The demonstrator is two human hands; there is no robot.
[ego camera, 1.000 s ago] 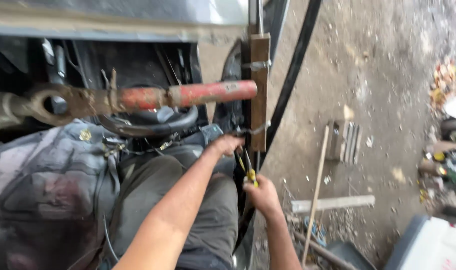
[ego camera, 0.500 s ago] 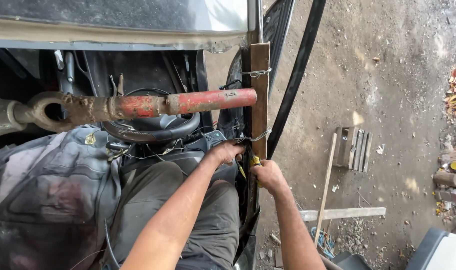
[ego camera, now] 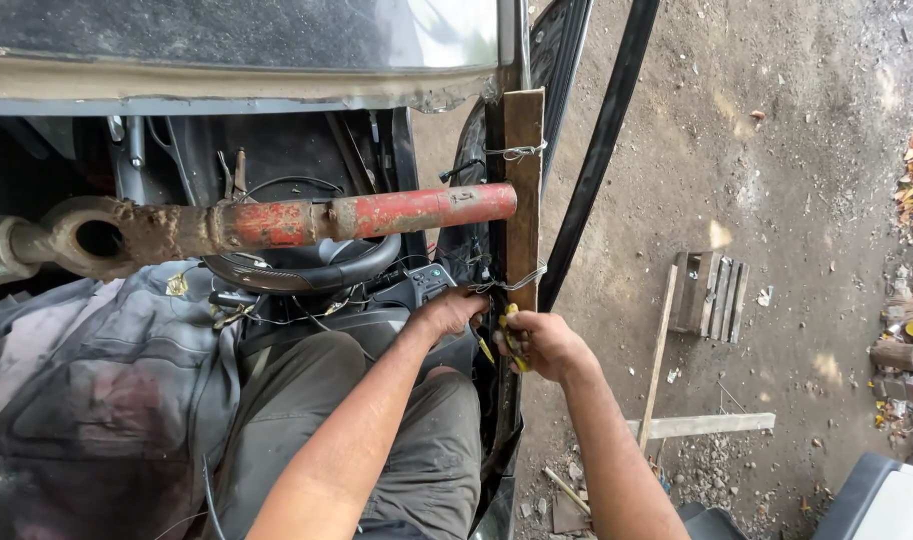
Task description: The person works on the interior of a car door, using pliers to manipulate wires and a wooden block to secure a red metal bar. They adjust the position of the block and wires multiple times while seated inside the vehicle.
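- A rusty red metal bar (ego camera: 306, 222) lies across the cabin — its ringed end at the left.
- A black steering wheel (ego camera: 296, 275) sits under it.
- A grey jacket (ego camera: 86, 400) is heaped at the left.
- Outside on the dirt ground (ego camera: 776, 150) — a small slatted wooden pallet (ego camera: 711, 295) and a pale plank (ego camera: 706, 426).

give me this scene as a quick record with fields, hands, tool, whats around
setting: seated in a vehicle, door open
left hand: at the lower wire tie on the wooden plank
right hand: grips yellow-handled pliers beside the plank
plank: upright on the door frame, wire-bound at two spots
red cylinder: rusty, lying across above the steering wheel, end against the plank
ground: dirt, wood strips, small slatted piece
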